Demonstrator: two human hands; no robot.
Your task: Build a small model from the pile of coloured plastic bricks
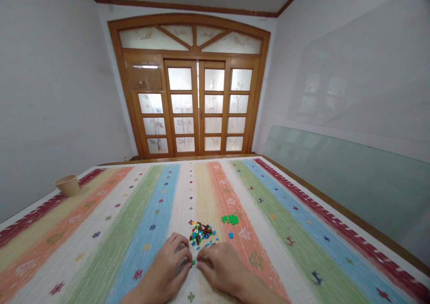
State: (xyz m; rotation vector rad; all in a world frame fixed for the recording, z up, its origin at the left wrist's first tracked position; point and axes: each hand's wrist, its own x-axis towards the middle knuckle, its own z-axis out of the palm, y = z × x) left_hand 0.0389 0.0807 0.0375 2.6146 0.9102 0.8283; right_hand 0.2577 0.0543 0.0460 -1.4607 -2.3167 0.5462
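Two bare hands sit just in front of the pile [201, 233] of tiny plastic bricks, on a striped cloth [83, 259] covering the worktop. The left hand [167, 268] lies to the near left of the pile, and the right hand [220, 268] to its near right. Both sets of fingers [203, 260] are curled and partly closed, tips turned toward each other. A green brick [194, 262] lies between them, just short of the pile; whether either hand has hold of it, or of anything else, cannot be told from this view. Right of the pile are a green cluster [230, 220] and a blue brick [230, 235]. Far left of it stands a tan cup [66, 185].

The main risk seems to be a knuckle or fingertip brushing the pile, which could scatter its loose edge. Bricks this small could also slip from the fingers, and one that fell could be hard to spot against the busy pattern of the cloth.
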